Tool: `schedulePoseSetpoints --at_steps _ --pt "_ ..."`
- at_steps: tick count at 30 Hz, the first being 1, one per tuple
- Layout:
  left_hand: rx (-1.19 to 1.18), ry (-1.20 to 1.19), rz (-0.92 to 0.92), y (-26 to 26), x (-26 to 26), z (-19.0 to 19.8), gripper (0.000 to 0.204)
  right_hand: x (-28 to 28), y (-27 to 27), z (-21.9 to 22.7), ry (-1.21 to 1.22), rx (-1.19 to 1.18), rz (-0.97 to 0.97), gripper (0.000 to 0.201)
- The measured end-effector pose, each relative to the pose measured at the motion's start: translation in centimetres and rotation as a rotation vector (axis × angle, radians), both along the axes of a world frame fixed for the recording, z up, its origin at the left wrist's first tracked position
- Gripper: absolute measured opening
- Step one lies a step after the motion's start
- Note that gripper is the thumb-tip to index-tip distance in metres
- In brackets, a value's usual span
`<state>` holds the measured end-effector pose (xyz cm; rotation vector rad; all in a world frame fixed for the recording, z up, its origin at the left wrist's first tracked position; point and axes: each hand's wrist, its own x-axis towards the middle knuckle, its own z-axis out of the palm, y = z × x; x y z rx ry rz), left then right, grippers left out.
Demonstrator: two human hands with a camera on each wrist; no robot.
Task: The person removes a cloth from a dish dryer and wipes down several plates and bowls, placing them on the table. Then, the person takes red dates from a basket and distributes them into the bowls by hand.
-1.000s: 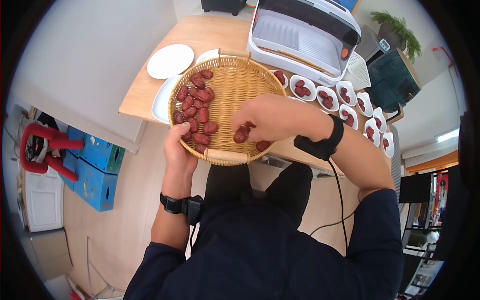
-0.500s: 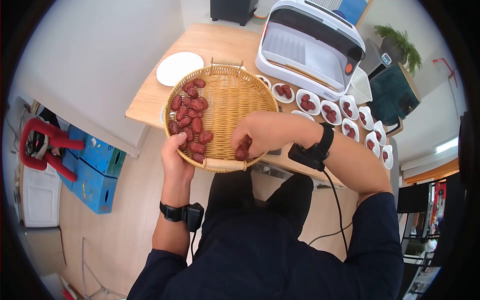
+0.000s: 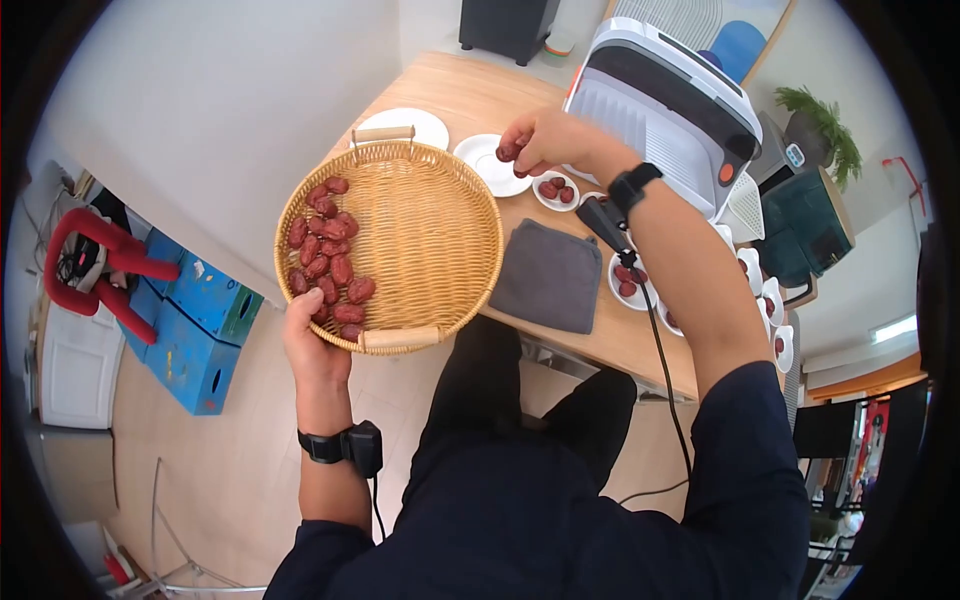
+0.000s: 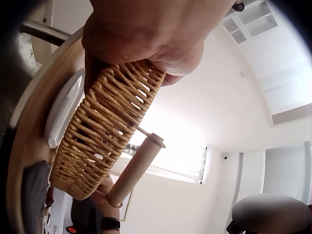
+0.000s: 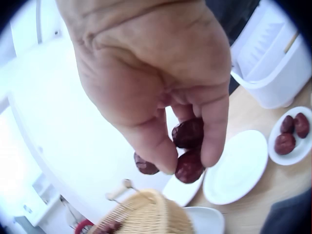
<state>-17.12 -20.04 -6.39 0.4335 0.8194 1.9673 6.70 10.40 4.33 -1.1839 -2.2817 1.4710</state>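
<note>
My left hand [image 3: 318, 345] grips the near left rim of a round wicker basket [image 3: 425, 235], thumb over the edge. Several red dates [image 3: 340, 268] lie gathered along the basket's left side. Out past the basket, my right hand [image 3: 560, 140] pinches dates [image 5: 189, 166] between thumb and fingers; three show in the right wrist view. It is at the right edge of an empty white plate [image 3: 482, 165], which it overlaps in the head view. In the left wrist view, the basket's woven side [image 4: 105, 126] hangs below my left hand, with a wooden handle [image 4: 136, 170] beyond.
Beside that plate stands a small white dish [image 3: 555, 191] of dates, and more such dishes [image 3: 628, 282] run rightward, partly behind my forearm. A grey cloth [image 3: 547, 275] lies on the table's near side. Behind are another white plate [image 3: 430, 125] and a white, clear-fronted box [image 3: 670, 110].
My right hand has come up out of the basket with dates and moved away to the white plate. In the head view, the basket has shifted left, and the grey cloth now shows.
</note>
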Motion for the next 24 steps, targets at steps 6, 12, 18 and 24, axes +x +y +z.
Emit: schedulePoseSetpoints --at_steps 6,12,18,24 --pt "-0.044 -0.013 0.097 -1.9 -1.1 0.0 0.066 -4.7 4.4 -5.1 -0.347 0.229 0.064 0.035" --pt "-0.038 -0.009 0.029 -2.0 -1.5 0.1 0.068 -5.6 4.5 -6.7 -0.531 0.325 -0.002 0.044" --pt "-0.058 -0.026 -0.022 -1.1 -1.4 -0.1 0.063 -3.9 3.9 -6.2 -0.199 0.532 -0.058 0.035" --pt "-0.077 -0.041 -0.092 0.2 0.9 -0.4 0.061 -3.4 -7.8 0.7 0.216 0.444 -0.003 0.023"
